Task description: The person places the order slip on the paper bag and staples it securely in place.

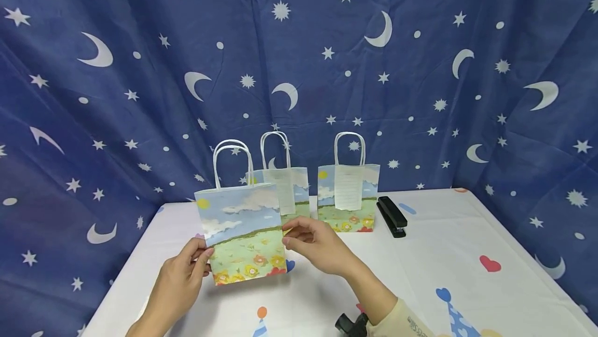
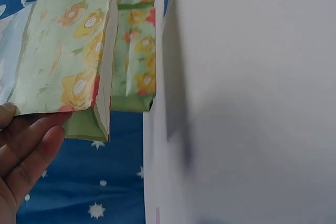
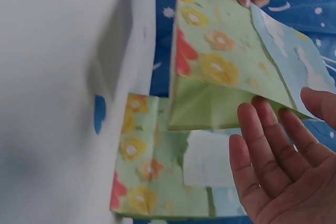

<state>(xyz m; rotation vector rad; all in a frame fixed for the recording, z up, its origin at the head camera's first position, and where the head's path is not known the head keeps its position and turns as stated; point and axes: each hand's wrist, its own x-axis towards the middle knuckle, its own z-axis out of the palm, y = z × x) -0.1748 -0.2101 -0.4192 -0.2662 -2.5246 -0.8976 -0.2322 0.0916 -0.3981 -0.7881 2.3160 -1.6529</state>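
A paper gift bag [image 1: 245,238] with white twisted handles and a painted sky and flower meadow is held a little tilted over the table in the head view. My left hand [image 1: 179,274] pinches its left edge, thumb in front and fingers at the folded side. At the opposite edge, my right hand [image 1: 322,246] touches the bag with its fingertips; the right wrist view shows these fingers [image 3: 273,150] extended along the green side fold. Behind stand two matching bags, one partly hidden [image 1: 301,186] and one to the right [image 1: 327,212], each with a lined white paper on its front.
A black stapler [image 1: 392,216] lies right of the back bags. The white tablecloth [image 1: 434,243] has printed hearts and party hats. A blue curtain [image 1: 299,67] with moons and stars hangs behind. A black device [image 1: 350,325] sits by the right sleeve [image 1: 397,321].
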